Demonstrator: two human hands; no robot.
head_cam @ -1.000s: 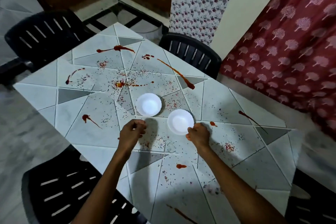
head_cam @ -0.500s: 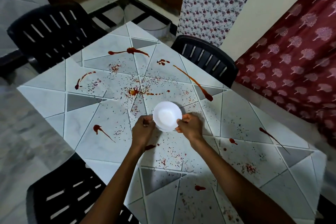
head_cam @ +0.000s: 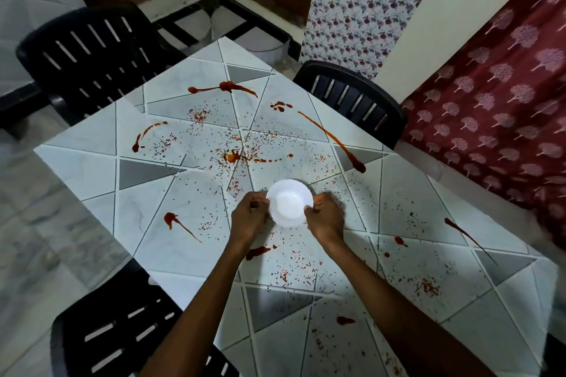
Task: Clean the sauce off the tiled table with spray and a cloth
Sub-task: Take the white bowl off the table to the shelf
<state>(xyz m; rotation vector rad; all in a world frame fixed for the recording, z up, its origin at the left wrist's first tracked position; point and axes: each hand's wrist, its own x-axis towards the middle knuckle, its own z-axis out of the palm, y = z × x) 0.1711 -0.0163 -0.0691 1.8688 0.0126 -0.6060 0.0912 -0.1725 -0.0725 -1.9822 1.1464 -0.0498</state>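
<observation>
1. Pinching the bowl [head_cam: 289, 203] rim from opposite sides, left hand [head_cam: 249, 219] and right hand [head_cam: 325, 219] both curl fingers onto it.
2. Whether the bowl rests on the table [head_cam: 92, 168] cannot be told.
3. Sauce [head_cam: 258, 251] marks the table: one blob just behind the left wrist, streaks beyond both hands, another well right of the right hand.

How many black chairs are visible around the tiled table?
3: far-left chair, far-right chair, near-left chair. Another may be hidden beyond the near-right edge of the tiled table.
</observation>
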